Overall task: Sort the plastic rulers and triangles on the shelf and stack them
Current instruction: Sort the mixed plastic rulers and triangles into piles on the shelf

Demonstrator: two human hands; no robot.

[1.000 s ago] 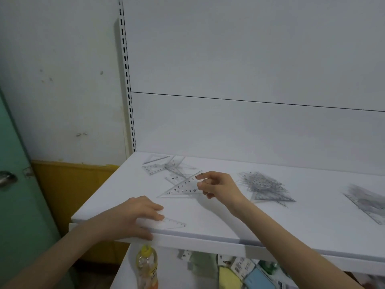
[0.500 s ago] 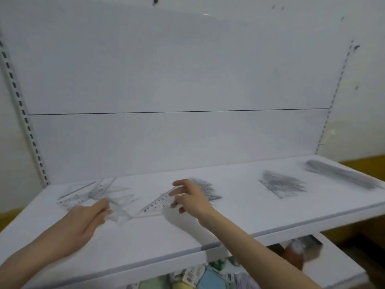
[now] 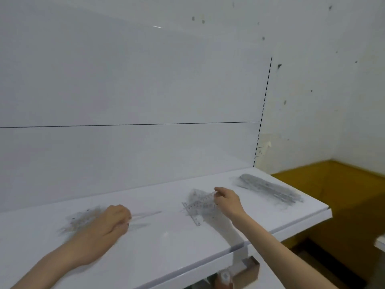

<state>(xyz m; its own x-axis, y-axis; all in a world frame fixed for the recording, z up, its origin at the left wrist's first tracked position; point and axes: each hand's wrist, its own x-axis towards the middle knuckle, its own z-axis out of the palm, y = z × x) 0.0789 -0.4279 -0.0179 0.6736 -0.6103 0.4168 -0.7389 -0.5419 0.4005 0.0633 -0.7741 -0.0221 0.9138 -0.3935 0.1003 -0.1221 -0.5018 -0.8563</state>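
On the white shelf (image 3: 166, 243), my right hand (image 3: 228, 202) pinches a clear plastic triangle (image 3: 201, 204) and holds it over a stack of triangles (image 3: 198, 209) in the middle right. My left hand (image 3: 110, 221) has curled fingers gripping a thin clear triangle (image 3: 143, 215) whose tip points right. A blurred heap of clear triangles (image 3: 83, 217) lies just left of that hand. A long stack of straight rulers (image 3: 268, 189) lies at the shelf's far right.
The shelf's white back panel (image 3: 129, 90) rises behind the stacks. A slotted upright (image 3: 263, 109) marks the shelf's right end. A yellow-brown wall base (image 3: 341, 195) lies beyond. Boxed goods (image 3: 239, 270) show below the front edge.
My view has swung right along the shelf. My right hand carried its triangle from the left pile to the middle-right stack. My left hand picked up another triangle and moved right.
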